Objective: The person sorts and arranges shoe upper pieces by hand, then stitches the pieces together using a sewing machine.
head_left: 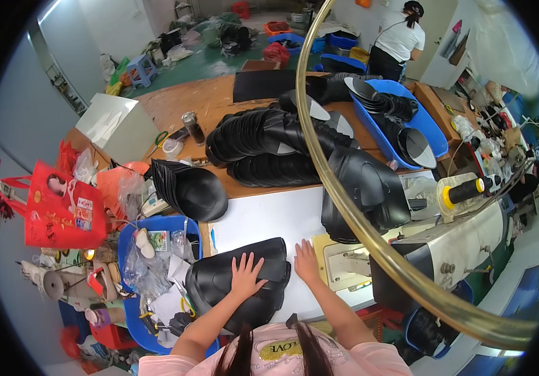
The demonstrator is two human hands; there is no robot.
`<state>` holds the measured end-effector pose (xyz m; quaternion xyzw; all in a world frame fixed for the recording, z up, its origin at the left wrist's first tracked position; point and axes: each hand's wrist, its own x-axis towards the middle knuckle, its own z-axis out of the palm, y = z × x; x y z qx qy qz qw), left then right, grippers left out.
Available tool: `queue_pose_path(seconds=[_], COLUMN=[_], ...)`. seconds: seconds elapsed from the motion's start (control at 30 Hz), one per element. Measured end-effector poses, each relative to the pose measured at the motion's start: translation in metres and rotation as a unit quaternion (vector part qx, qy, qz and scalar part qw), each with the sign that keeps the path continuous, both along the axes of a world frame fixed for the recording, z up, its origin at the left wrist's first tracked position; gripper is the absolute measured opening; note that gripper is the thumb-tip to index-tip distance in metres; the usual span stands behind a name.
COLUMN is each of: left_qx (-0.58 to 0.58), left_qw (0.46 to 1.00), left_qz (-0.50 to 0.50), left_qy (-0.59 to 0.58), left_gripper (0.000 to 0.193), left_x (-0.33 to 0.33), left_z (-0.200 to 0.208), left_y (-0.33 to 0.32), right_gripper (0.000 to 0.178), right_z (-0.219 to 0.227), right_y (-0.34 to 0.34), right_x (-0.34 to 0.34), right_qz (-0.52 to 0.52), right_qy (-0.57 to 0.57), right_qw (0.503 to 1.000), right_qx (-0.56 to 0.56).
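Near me on the white work surface (266, 216) lies a stack of curved black leather-like pieces (213, 282). On top of it my left hand (246, 274) rests with its fingers spread, gripping nothing. Just right of the stack's edge, my right hand (306, 260) lies flat and open on the white surface, beside a sewing machine (419, 269). A second bundle of black pieces (366, 188) sits beyond my right hand. More cupped black pieces (197, 194) are nested at the far left corner of the surface.
Long rows of black pieces (250, 135) cover the brown table. A blue tub (432, 119) holds more. Left stand a blue bin (133, 313) of bags and tools and a red bag (62, 210). A clear hose (319, 150) arches across. A person (401, 37) stands far back.
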<state>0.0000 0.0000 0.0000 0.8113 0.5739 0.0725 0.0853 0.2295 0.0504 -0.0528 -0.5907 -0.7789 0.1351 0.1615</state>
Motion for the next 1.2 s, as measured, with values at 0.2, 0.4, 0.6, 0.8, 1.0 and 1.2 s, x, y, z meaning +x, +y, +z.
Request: queue_pose_path(seconds=[0.2,0.4,0.6,0.8,1.0,1.2], left_qx=[-0.003,0.032,-0.043,-0.012,-0.003,-0.01], left_qw=[0.991,0.981,0.926,0.901,0.907,0.901], left_qz=[-0.003,0.178,0.373,0.374,0.374,0.393], left_qy=[-0.131,-0.077,-0.042,-0.22,-0.194,-0.182], left_gripper=[0.076,0.071,0.071,0.063,0.063,0.066], left_x=[-0.009,-0.067,-0.13,-0.131,-0.128,-0.123], left_z=[0.016,0.063,0.043,0.0,-0.005,-0.007], left_y=[-0.003,-0.009,-0.047,-0.063,-0.053,-0.046], right_gripper=[0.042,0.042,0.042,0.041,0.042,0.043], right_z=[-0.003,0.0,-0.001,-0.002,-0.001,0.003], right_y=[-0.026,-0.023,-0.023,-0.022,-0.021,-0.022], right_x=[0.004,0.013,0.008,0.009,0.012,0.012], right_qz=[0.008,0.022,0.012,0.006,0.017,0.021], right_qy=[-0.002,0.014,0.012,0.008,0.004,0.009], right_qw=[1.0,1.0,1.0,1.0,1.0,0.999], right_qx=[0.005,0.008,0.004,0.0,-0.007,-0.027])
